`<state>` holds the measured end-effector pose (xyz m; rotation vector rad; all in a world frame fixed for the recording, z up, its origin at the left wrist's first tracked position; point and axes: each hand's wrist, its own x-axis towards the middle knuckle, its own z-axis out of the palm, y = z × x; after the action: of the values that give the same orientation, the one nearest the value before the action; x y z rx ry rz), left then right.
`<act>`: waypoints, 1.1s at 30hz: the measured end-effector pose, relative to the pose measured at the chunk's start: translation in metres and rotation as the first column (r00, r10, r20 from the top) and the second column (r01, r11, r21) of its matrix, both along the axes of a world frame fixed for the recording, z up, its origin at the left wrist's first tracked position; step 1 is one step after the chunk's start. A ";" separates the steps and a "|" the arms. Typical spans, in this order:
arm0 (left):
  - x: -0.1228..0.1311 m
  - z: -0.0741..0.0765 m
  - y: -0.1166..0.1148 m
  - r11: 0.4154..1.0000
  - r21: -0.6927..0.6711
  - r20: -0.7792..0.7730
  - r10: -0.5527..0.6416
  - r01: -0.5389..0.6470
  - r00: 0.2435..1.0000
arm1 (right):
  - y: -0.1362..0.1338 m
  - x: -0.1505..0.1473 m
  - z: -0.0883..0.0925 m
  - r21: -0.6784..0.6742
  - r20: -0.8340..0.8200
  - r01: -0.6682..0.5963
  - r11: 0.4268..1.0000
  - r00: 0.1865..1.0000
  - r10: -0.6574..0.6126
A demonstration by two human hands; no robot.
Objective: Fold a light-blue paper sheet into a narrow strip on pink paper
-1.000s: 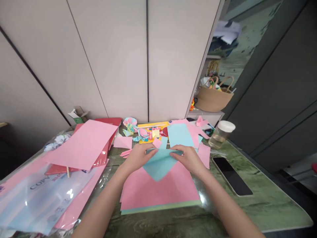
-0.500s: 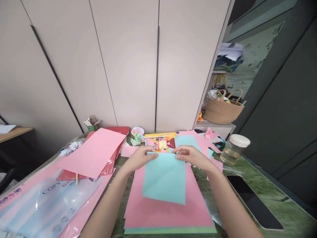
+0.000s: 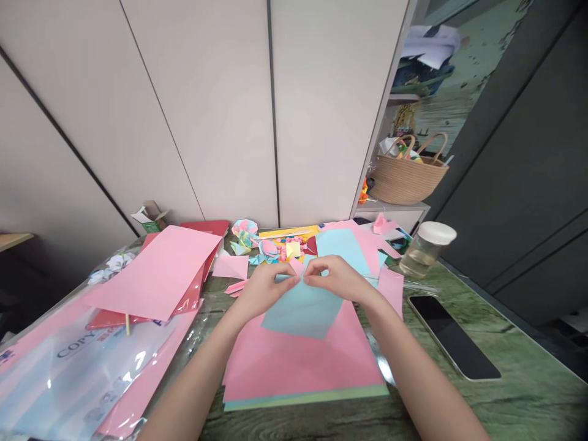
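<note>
Grips pinched: left hand (image 3: 264,289) and right hand (image 3: 339,280) nip far edge of blue sheet (image 3: 301,312) - fingertips nearly meeting. Sheet lies on pink stack (image 3: 298,361), mid-surface (image 3: 505,380). Fold looks begun - crease not yet pressed flat.

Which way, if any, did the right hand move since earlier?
Yes. The right hand moved left, toward the middle of the pink paper stack, meeting the left hand on the blue sheet.

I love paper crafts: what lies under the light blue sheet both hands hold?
Under the blue sheet lies a stack of pink paper, a pale green sheet peeking out at its near edge. What else the stack holds is covered.
</note>
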<state>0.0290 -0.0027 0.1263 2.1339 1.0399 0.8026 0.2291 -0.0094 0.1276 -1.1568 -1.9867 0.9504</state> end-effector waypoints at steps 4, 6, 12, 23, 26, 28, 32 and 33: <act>-0.013 0.010 -0.001 0.999 0.016 0.033 0.036 -0.037 0.999 | -0.006 0.015 0.014 -0.014 0.007 0.017 1.000 1.000 -0.017; -0.022 0.015 -0.001 0.999 0.016 0.039 0.047 -0.047 0.998 | -0.008 0.025 0.021 -0.027 0.012 0.014 1.000 1.000 -0.013; -0.038 0.023 0.002 0.994 -0.016 0.114 0.108 -0.107 0.988 | -0.006 0.062 0.028 -0.081 0.079 0.034 0.996 0.996 -0.028; -0.019 0.014 0.000 0.998 0.002 0.053 0.055 -0.055 0.997 | -0.022 0.019 0.030 0.033 0.055 0.083 0.996 0.995 -0.084; -0.016 0.014 -0.003 1.000 -0.016 -0.018 -0.001 0.001 1.000 | -0.022 0.016 0.025 0.055 0.115 0.092 0.994 0.989 -0.098; -0.012 0.013 -0.007 0.999 -0.026 -0.062 -0.032 0.031 0.998 | -0.022 0.012 0.022 0.099 0.198 0.072 0.993 0.976 -0.090; -0.001 0.011 -0.018 0.999 0.000 -0.121 -0.048 0.049 0.991 | -0.024 -0.002 0.015 0.229 0.335 -0.012 0.973 0.940 -0.067; 0.001 0.011 -0.020 0.999 0.010 -0.131 -0.046 0.048 0.990 | -0.024 -0.005 0.014 0.257 0.350 -0.025 0.966 0.934 -0.069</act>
<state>0.0302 -0.0227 0.1372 2.2382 1.0481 0.6566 0.2237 -0.0334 0.1418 -1.2654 -2.2953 0.4696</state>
